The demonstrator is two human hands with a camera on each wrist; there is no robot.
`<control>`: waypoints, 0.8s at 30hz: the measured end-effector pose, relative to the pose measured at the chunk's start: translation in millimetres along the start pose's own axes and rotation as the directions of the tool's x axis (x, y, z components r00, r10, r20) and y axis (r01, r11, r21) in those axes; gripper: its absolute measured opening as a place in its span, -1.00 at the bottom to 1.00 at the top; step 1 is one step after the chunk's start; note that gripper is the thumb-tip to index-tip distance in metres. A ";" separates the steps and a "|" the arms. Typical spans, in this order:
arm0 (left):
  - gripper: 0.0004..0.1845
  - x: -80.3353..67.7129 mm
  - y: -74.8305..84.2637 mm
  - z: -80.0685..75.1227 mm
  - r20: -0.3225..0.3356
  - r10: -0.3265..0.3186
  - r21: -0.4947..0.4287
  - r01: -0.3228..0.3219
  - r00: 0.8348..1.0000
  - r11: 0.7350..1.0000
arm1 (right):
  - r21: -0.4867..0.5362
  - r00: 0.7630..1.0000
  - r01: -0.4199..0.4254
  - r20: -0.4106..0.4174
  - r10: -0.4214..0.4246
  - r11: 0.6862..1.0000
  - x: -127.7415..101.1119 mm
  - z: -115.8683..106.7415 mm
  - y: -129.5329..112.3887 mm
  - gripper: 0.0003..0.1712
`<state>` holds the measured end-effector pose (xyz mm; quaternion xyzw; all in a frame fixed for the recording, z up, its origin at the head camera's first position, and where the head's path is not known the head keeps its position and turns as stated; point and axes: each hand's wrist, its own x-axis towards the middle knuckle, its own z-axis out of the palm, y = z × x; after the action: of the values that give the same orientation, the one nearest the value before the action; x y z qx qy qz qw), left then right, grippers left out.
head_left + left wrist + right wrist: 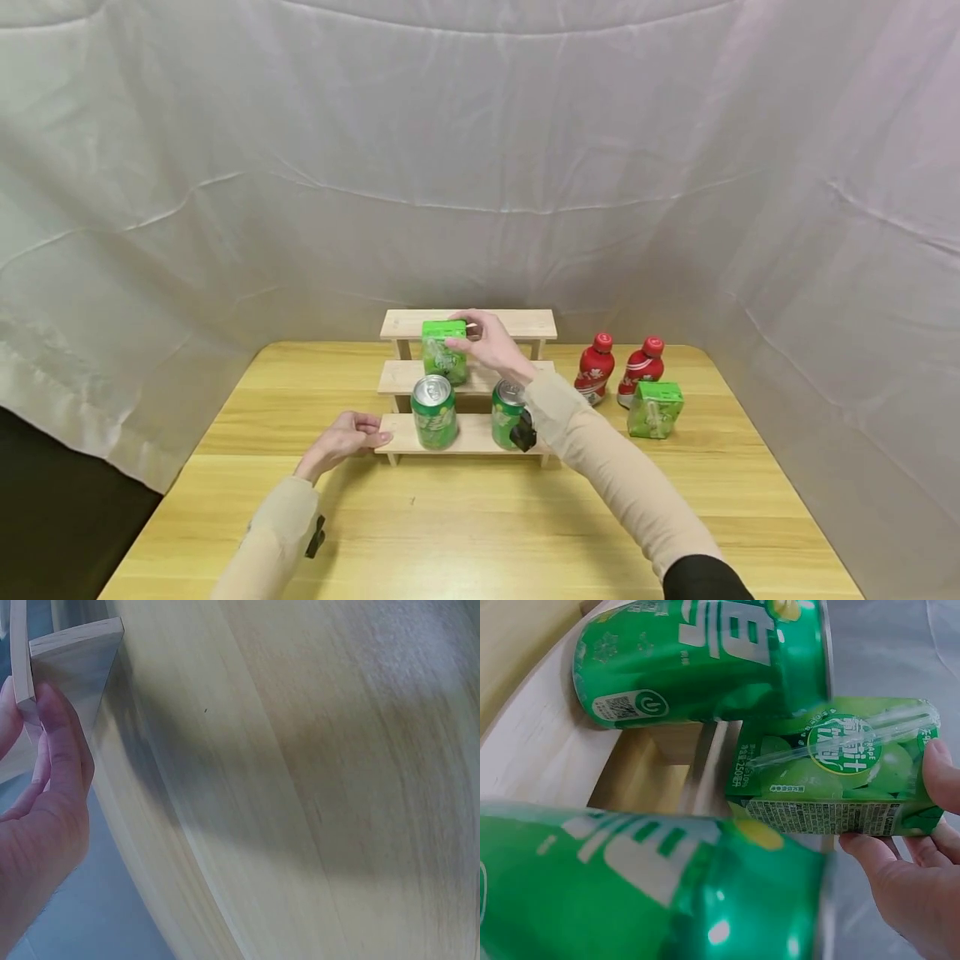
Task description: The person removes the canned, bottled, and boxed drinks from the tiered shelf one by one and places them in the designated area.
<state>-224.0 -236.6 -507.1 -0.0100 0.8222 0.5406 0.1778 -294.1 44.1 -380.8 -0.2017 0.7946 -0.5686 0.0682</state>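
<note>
In the head view my right hand (491, 343) grips a green juice box (444, 354) by its upper part, at the middle step of a wooden three-step shelf (517, 321). The right wrist view shows the thumb and fingers around the top end of the juice box (840, 761), which has a straw on its side. With thumb and fingers my left hand (348, 440) pinches the left end of the lowest step, seen close in the left wrist view. Two green soda cans, a left can (434, 412) and a right can (507, 412), stand on that lowest step.
Right of the shelf stand two red bottles, one nearer the shelf (595, 371) and one farther right (642, 371). Another green juice box (656, 410) is in front of the farther bottle. A grey curtain (480, 250) hangs behind the wooden table (465, 533).
</note>
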 end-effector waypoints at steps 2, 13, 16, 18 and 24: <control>-0.45 0.3 -0.3 -0.4 0.002 0.002 0.005 -0.002 1.000 1.000 | 0.004 1.000 0.006 -0.009 -0.006 1.000 -1.6 -4.6 -0.7 -0.53; -0.44 -1.2 0.8 -0.4 0.021 0.009 -0.010 -0.008 1.000 1.000 | 0.025 0.994 0.087 -0.072 -0.085 0.996 -20.4 -41.9 -13.6 -0.56; -0.44 -0.9 1.3 0.6 0.023 0.008 -0.015 -0.007 1.000 1.000 | 0.028 0.992 0.103 -0.080 -0.100 0.994 -28.3 -55.4 -18.4 -0.56; -0.45 -1.0 1.9 1.3 0.023 0.009 -0.020 -0.009 1.000 1.000 | 0.027 0.990 0.111 -0.086 -0.108 0.993 -33.6 -63.7 -21.5 -0.56; -0.48 -0.8 2.9 3.6 0.034 0.016 -0.033 -0.015 0.999 0.999 | 0.019 0.985 0.113 -0.134 -0.110 0.993 -50.7 -86.8 -28.6 -0.53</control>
<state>-222.8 -232.4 -505.6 0.0026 0.8103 0.5552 0.1873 -270.4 132.5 -330.4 -0.2066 0.7772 -0.5942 -0.0142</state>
